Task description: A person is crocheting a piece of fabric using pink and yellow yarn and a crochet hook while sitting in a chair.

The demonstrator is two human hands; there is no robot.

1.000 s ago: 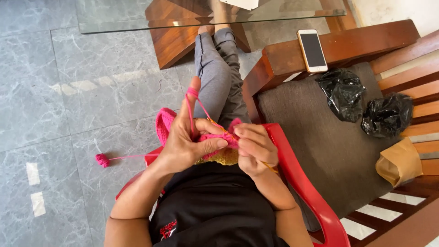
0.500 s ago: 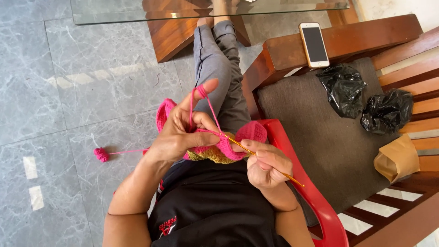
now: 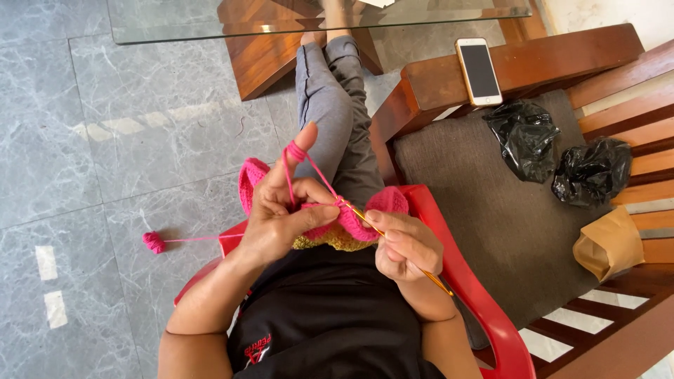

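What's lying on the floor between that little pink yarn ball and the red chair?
Only a taut strand of pink yarn runs from the yarn ball to the red chair; otherwise the grey floor there is bare, as the head view shows.

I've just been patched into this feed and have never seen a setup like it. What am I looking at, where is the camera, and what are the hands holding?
There is no machine here: a seated person works with bare hands, and the one camera sits on their head, looking down over their lap.

The left hand pinches a pink crochet piece, with pink yarn wrapped around the raised index finger. The yarn runs to a small pink ball on the grey tiled floor.

The right hand grips a thin crochet hook, its tip in the pink piece.

To the right, a wooden bench bears a phone, two black plastic bags and a brown paper bag.
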